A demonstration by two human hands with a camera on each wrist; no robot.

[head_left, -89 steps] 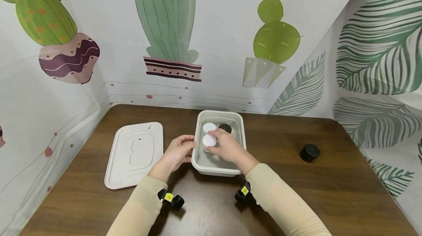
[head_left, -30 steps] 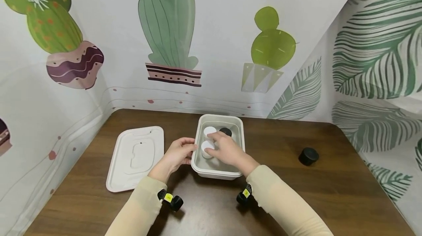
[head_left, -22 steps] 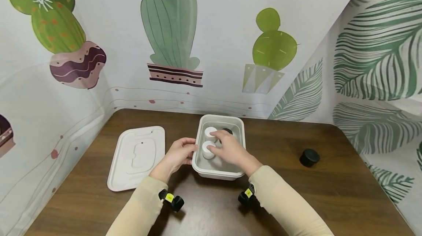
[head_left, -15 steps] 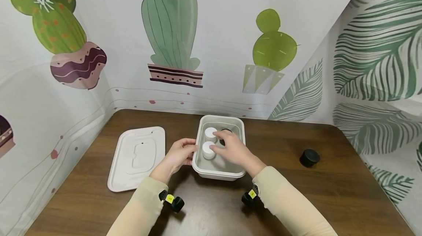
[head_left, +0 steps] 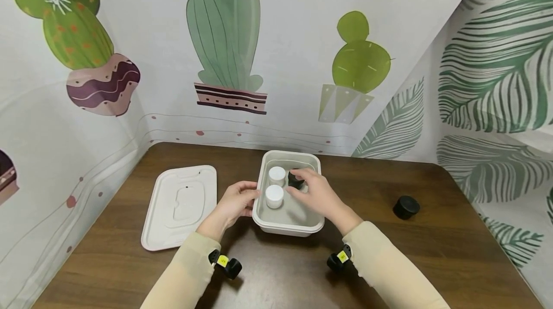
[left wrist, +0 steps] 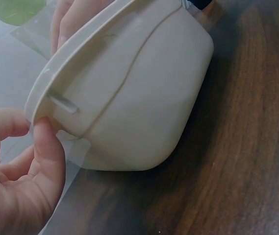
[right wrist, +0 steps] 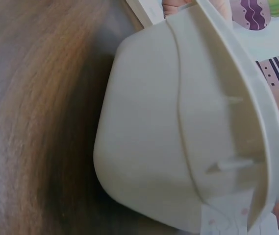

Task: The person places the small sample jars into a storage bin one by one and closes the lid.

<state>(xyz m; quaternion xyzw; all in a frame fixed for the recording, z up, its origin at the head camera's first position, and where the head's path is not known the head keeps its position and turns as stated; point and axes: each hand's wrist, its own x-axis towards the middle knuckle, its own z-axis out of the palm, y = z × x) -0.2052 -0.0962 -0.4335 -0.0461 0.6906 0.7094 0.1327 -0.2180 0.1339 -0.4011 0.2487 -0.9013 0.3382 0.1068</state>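
- Desk [head_left: 276, 275]: brown, wood-grained, rounded at the far corners; a dull sheen is shown near its front.
- Lid [head_left: 166, 218]: white, flat, rounded at the corners, marked with a raised panel; laid on the desk to the left of the box, apart from it.
- Black cylinder [head_left: 406, 207]: short, flat-topped; placed on the desk well to the right of the box.
- Wall covering [head_left: 294, 64]: white, printed with potted cacti [head_left: 226, 45] and, at the right, with striped leaves [head_left: 492, 69]; hung behind the desk.
- Sleeves [head_left: 179, 273], pale beige; a small black camera [head_left: 233, 268] with a yellow tag is worn at each wrist.
- Box [head_left: 287, 227]: off-white, deep, rounded-rectangular, rimmed; set on the desk between the hands. A line and short ribs are seen on its outer walls, by which its contents are hidden from both wrist views.
- Rear white cylinder [head_left: 277, 175] and front white cylinder [head_left: 274, 196]: smooth, round-topped; stood upright inside the box on its left side, between the left hand and the dark piece.
- Dark piece [head_left: 295, 184]: black, round; located inside the box beside the rear white cylinder, partly covered by the right hand.
- Left hand [head_left: 235, 201]: the box's left rim is pinched between thumb and fingers.
- Right hand [head_left: 317, 195]: held over the box's right side, thumb and fingers parted about the dark piece; whether it is gripped cannot be told.
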